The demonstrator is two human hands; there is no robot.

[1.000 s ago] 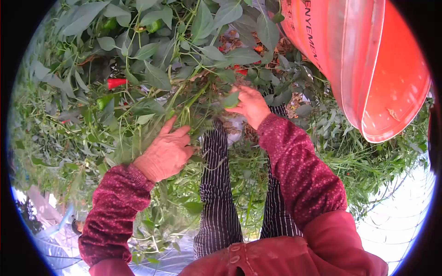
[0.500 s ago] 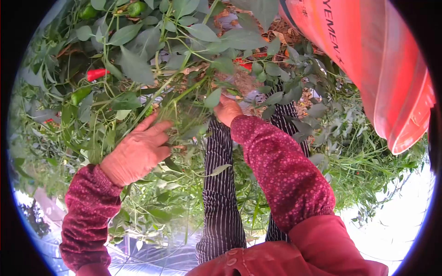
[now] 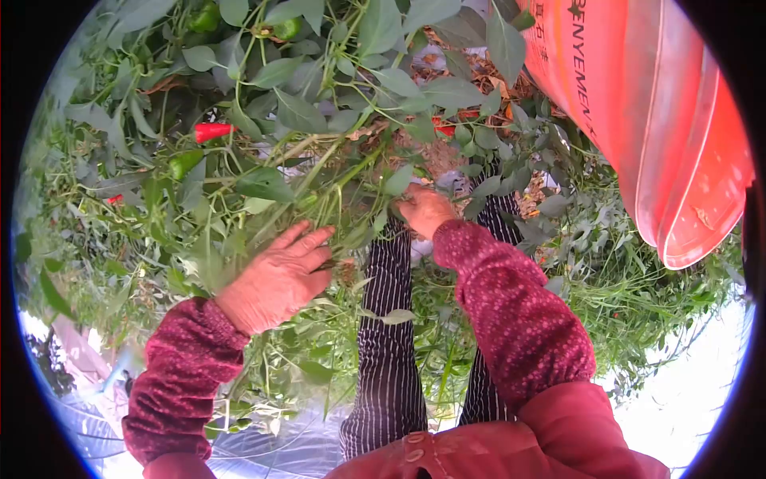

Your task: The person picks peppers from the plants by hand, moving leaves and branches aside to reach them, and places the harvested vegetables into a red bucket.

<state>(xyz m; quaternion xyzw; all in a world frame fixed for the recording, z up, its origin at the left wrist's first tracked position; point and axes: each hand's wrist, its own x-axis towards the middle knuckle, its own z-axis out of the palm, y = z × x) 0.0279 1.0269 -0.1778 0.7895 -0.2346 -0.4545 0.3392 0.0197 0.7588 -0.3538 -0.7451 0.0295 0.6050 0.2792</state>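
My left hand (image 3: 279, 275) reaches in among the pepper plant's stems (image 3: 331, 172), its fingers stretched out and a little apart, nothing visible in them. To its right, my right hand (image 3: 427, 210) has curled fingers at the stems' base, near a leaf (image 3: 397, 180); whether they pinch anything is hidden. A red pepper (image 3: 214, 132) hangs up and left of my left hand. Just below that is a green pepper (image 3: 185, 163). More red (image 3: 444, 126) shows through the leaves above my right hand.
A large red printed bag (image 3: 630, 104) stands at the upper right. Green peppers (image 3: 287, 28) hang at the top left. My striped trouser legs (image 3: 384, 343) are among the foliage below. Plastic sheeting (image 3: 271, 447) lies along the bottom edge.
The plants and both hands sit further right and mostly lower in the picture as the view shifts. My left hand stays by the stems with fingers extended; my right hand stays curled.
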